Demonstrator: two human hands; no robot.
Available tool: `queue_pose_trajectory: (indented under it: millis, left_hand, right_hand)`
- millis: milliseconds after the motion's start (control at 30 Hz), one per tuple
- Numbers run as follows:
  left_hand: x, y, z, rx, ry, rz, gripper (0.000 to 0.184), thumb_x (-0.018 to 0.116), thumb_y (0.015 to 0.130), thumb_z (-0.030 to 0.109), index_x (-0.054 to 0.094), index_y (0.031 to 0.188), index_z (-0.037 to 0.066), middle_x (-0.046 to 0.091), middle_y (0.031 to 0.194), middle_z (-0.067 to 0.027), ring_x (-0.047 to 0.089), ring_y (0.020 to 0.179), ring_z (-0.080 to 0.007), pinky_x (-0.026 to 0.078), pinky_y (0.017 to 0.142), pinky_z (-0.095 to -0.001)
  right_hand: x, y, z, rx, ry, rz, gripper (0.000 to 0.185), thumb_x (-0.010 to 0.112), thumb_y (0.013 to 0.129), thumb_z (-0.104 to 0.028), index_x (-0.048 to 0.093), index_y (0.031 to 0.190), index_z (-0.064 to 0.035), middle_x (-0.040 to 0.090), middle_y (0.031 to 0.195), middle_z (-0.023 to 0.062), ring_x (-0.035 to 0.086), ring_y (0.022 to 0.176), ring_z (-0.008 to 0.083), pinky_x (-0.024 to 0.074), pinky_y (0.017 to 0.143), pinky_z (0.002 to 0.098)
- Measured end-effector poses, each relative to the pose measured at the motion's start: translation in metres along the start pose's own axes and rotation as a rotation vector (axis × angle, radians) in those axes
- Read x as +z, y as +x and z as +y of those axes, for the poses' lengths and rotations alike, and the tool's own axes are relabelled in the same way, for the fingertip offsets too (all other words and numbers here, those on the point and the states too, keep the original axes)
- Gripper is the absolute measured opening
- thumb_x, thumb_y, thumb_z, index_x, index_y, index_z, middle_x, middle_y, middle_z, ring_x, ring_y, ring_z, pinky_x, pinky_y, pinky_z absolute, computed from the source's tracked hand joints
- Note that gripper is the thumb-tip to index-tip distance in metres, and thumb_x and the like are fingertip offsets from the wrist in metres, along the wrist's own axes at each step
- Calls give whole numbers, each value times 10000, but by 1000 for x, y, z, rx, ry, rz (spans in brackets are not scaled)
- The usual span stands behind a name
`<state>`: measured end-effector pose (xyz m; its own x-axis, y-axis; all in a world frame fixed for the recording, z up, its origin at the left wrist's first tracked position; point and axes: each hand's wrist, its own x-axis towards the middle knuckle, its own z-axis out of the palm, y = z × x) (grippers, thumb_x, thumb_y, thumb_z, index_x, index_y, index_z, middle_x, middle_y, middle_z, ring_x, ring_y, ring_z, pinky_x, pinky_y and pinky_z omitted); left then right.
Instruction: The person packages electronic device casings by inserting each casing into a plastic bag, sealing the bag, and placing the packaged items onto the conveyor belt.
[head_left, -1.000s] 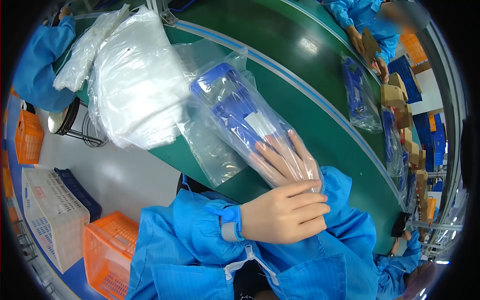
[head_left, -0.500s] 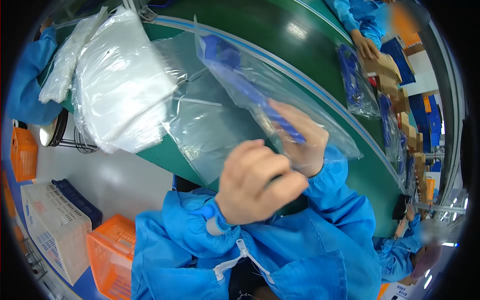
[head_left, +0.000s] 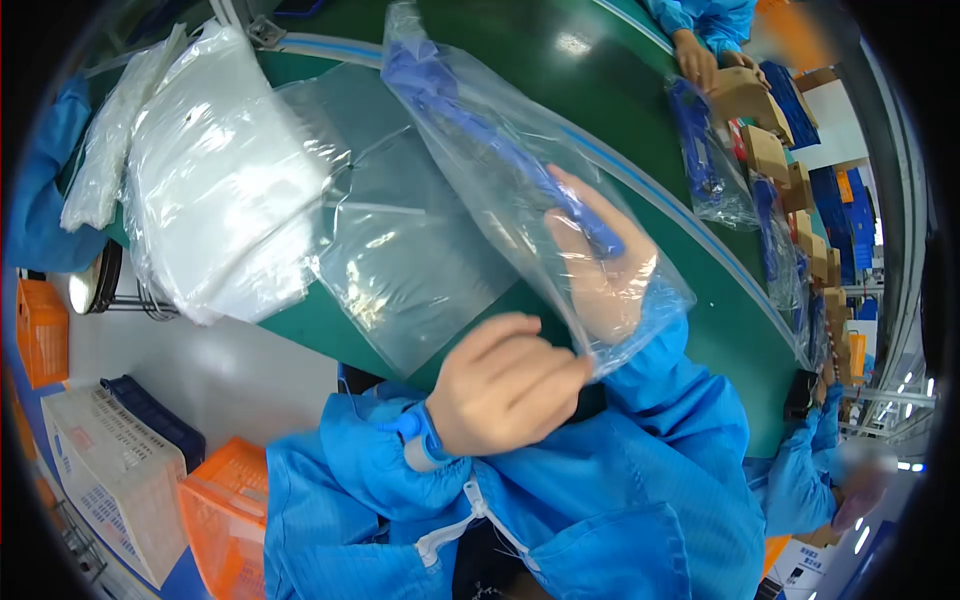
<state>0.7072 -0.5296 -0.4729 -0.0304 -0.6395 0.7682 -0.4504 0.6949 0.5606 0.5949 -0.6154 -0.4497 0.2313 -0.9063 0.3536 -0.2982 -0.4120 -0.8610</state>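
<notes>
My right hand (head_left: 608,265) grips the narrow end of a long blue plastic part (head_left: 500,150). A clear plastic bag (head_left: 500,215) surrounds the part, and its film also covers my right hand as far as the wrist. Closer to my body, my left hand (head_left: 510,390) has its fingers curled, with the fingertips pinching the bag's lower corner. Under and left of the part, another clear bag (head_left: 400,290) lies flat on the green table.
A stack of clear bags (head_left: 220,170) lies at the left of the green table (head_left: 320,335). Bagged blue parts (head_left: 705,150) and cardboard boxes (head_left: 765,155) line the far right, near a co-worker's hands (head_left: 695,60). Orange (head_left: 225,510) and white crates (head_left: 110,470) stand at lower left.
The bag's lower end has come down over my right hand and wrist. My left hand has moved slightly down and now pinches the bag's corner. The blue part has shifted slightly upward.
</notes>
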Motion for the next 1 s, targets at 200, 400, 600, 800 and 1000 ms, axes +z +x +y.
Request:
queue_pose_trajectory:
  millis: [200,400,600,800,1000]
  left_hand:
    - [-9,-10,-6,45,-129,-123,252,643,608,5,684,849,68,643,712,-33,625,627,-181,536,652,-320]
    - [-23,-12,-16,-71,-85,-104,272,582,618,-29,683,843,85,640,668,-38,614,577,-198,537,641,-342]
    - [-83,15,-10,-91,-230,41,178,571,669,-8,667,804,55,658,684,-67,625,582,-229,531,627,-340]
    - [-153,73,20,283,71,87,347,492,911,447,547,835,113,516,707,-31,529,649,-158,436,660,-286]
    - [-186,93,38,470,364,60,318,491,906,388,586,819,96,574,753,-58,574,708,-185,461,720,-317]
  right_hand:
    - [-8,16,19,-459,-423,-103,610,620,623,78,571,1211,-77,595,1181,120,563,1096,316,409,965,498]
    - [-4,83,57,-523,-756,70,625,593,609,54,580,1206,-134,594,1182,78,545,1098,289,387,982,489]
    - [-8,160,141,-512,-847,144,502,599,677,11,609,1157,-136,616,1139,82,553,1084,287,381,979,495]
    - [-15,185,183,-332,-1064,-55,488,611,734,-69,575,1212,-162,579,1207,76,518,1137,266,329,1007,526]
    - [-33,172,183,-243,-1060,-307,572,620,769,-105,456,1316,-108,350,1429,123,362,1294,293,274,1044,572]
